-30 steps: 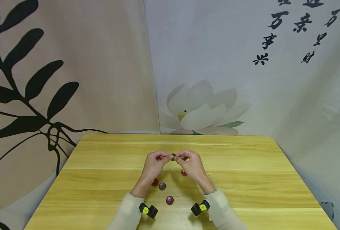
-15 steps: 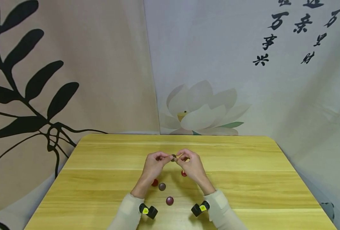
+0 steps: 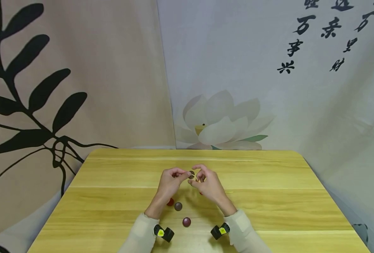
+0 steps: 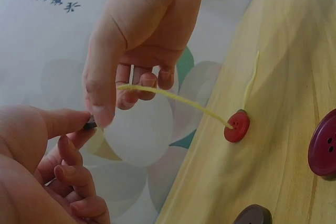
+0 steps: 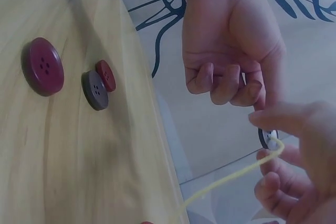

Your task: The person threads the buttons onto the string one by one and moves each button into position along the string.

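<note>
In the head view the left hand [image 3: 169,181] pinches the dark button [image 3: 191,176] at its three o'clock, the yellow cord [image 4: 180,98] running off toward five, while the right hand [image 3: 207,183], thumb and forefinger spread, has the button near at ten.

Open tabletop [image 3: 294,207] offers passage at frame right; a maroon button [image 3: 186,222] and brown button [image 3: 178,206] obstruct lower centre, while yellow cord [image 4: 194,104] slants across mid-frame in the left wrist view.
</note>
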The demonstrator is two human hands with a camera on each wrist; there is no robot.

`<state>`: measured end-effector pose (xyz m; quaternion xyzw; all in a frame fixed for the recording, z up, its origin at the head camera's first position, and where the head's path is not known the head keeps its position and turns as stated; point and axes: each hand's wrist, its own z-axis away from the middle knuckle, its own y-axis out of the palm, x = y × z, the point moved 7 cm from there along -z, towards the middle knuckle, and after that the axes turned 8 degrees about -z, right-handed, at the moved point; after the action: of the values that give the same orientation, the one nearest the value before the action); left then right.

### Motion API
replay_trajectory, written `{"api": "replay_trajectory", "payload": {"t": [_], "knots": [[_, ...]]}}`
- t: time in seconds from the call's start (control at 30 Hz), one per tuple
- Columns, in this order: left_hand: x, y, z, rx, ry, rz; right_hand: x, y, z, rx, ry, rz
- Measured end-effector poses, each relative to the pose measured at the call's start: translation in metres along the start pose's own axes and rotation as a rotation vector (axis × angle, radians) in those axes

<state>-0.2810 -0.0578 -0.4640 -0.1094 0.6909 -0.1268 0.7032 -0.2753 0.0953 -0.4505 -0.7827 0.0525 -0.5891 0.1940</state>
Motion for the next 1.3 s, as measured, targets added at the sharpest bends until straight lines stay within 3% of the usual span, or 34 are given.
{"api": "replay_trajectory", "payload": {"t": [0.17, 0.73, 1.3], "knots": [[-0.002, 0.001, 0.000, -0.005, 0.009, 0.014, 0.003, 0.000, 0.000, -0.022, -0.039, 0.064], [-0.005, 0.003, 0.001, -0.013, 0.014, -0.009, 0.008, 0.000, 0.002, -0.097, -0.057, 0.117], [0.007, -0.005, 0.001, 0.021, -0.029, -0.030, 0.001, 0.002, 0.004, -0.038, -0.033, 0.009]]}}
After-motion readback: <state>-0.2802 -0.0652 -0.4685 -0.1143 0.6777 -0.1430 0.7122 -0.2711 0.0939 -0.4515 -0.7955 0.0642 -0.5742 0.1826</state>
